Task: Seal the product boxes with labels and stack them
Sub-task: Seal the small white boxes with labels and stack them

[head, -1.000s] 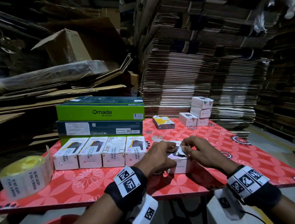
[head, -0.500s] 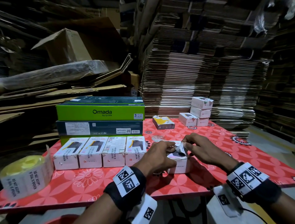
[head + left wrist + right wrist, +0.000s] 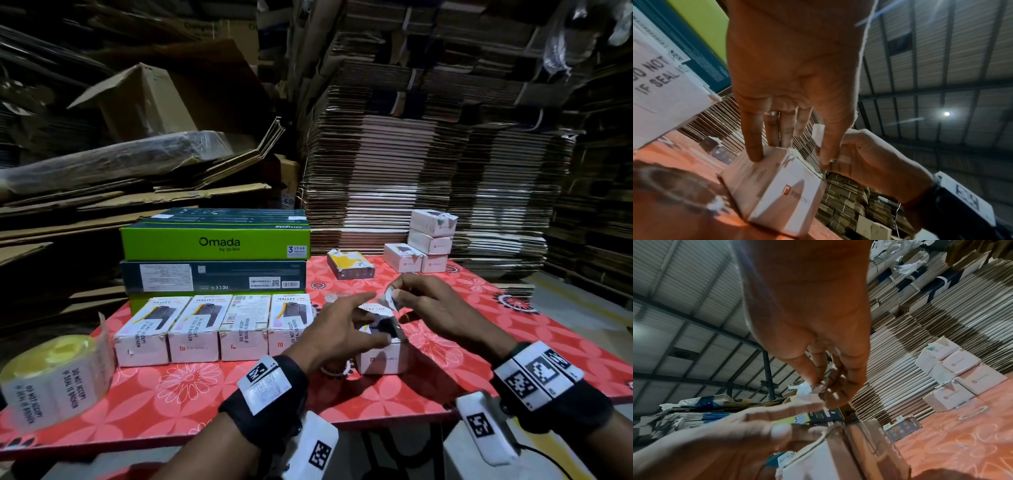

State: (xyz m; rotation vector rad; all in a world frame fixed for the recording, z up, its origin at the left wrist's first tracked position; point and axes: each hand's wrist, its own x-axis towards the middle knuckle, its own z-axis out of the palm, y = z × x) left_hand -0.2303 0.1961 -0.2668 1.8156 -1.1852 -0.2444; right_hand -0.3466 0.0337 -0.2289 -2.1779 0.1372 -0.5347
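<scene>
Progress as judged from the views: on the red floral-patterned table (image 3: 534, 329), a row of four white cardboard product boxes (image 3: 212, 329) stood side by side against the stacked green-and-dark flat cartons (image 3: 215, 243); at least three of the four carried a white strip printed "DO NOT ACCEPT IF SEAL IS BROKEN" over the top front edge, so these appeared sealed but not yet stacked. At the far right corner a small stack of similar white boxes (image 3: 430, 236) stood three high with one more beside it; whether those were sealed could not be told. A yellow-and-dark box (image 3: 349, 263) lay apart between the two groups. The large roll of white seal labels with a yellow core (image 3: 54, 377) rested at the near left edge, well apart from the work. The fifth white cardboard box in hand (image 3: 382, 356) sat just right of the row, near the front edge, its top showing a dark product print and the end face a red logo; its corners looked slightly scuffed. No label was seen across its flap, so sealing of this one seemed unfinished, and stacking of the row remained. Left hand (image 3: 346, 329): fingers extended, tips pressing down on the box top, holding it steady, nothing pinched. Right hand (image 3: 435, 305): grip closed in a pinch of thumb and fingertips on a small white curled paper piece (image 3: 390, 298), raised just above the box's far end; whether it was a fresh label or peeled backing could not be told.
</scene>
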